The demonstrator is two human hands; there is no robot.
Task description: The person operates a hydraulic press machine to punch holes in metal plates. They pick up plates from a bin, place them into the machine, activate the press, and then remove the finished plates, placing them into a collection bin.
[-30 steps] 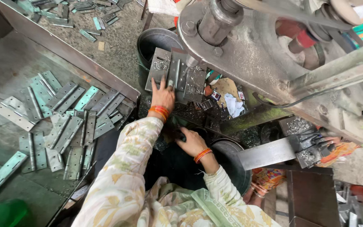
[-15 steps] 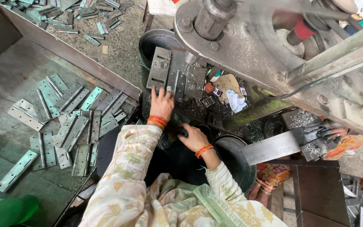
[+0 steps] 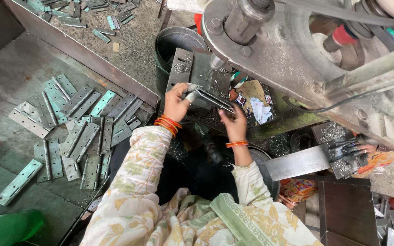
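Both of my hands hold one metal hinge (image 3: 208,97) just in front of the press bed (image 3: 197,68) of a large machine. My left hand (image 3: 177,103), with red bangles at the wrist, grips the hinge's left end; a taped finger shows there. Gripping its right end from below is my right hand (image 3: 235,123), which wears an orange bangle. The hinge lies tilted, partly folded, under the machine's punch (image 3: 217,62). My patterned sleeves fill the bottom of the view.
Several flat metal hinges (image 3: 76,130) lie heaped on a grey metal tray (image 3: 5,86) at left. More hinges (image 3: 78,13) lie scattered on the floor beyond its wall. A round metal bucket (image 3: 176,43) stands behind the press. The machine's big grey body (image 3: 297,59) looms at right.
My right hand has risen from low in front of me to the press. Both hands now hold a hinge at the bed, where before only my left hand was there.
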